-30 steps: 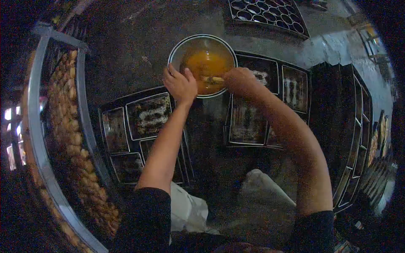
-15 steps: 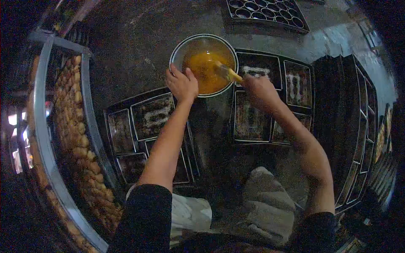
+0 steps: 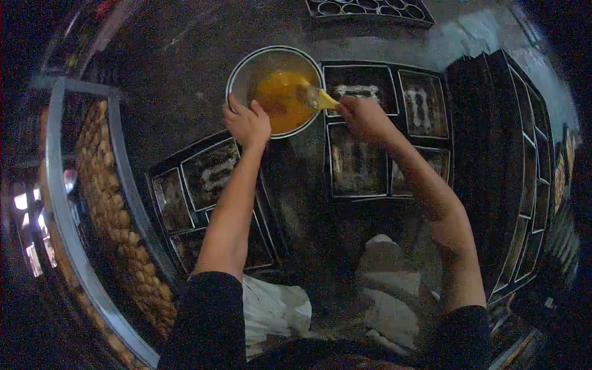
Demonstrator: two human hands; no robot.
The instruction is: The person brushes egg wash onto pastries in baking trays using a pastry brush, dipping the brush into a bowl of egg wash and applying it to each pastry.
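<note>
A round metal bowl (image 3: 244, 75) with a pale rim holds orange-yellow liquid (image 3: 280, 102). My left hand (image 3: 248, 123) grips its near left edge, with the thumb toward the inside. In my right hand (image 3: 364, 116) is a brush (image 3: 328, 100) with a yellow handle, held at the right side of the bowl. The handle crosses over the rim and the bristle end points left, over the liquid. Right beside the bowl lies a dark baking pan set (image 3: 390, 129) with rectangular compartments, under my right forearm.
Another compartment pan (image 3: 206, 163) lies left, partly behind my left forearm. A metal-framed rack (image 3: 58, 185) at the left carries many brown baked pieces (image 3: 111, 197). Stacked dark pans (image 3: 527, 160) stand at the right. A tin with round cups (image 3: 370, 8) sits at the far edge.
The brush and my right hand have shifted a little rightward relative to the bowl. My left hand keeps its hold on the bowl. The whole view has shifted slightly.
</note>
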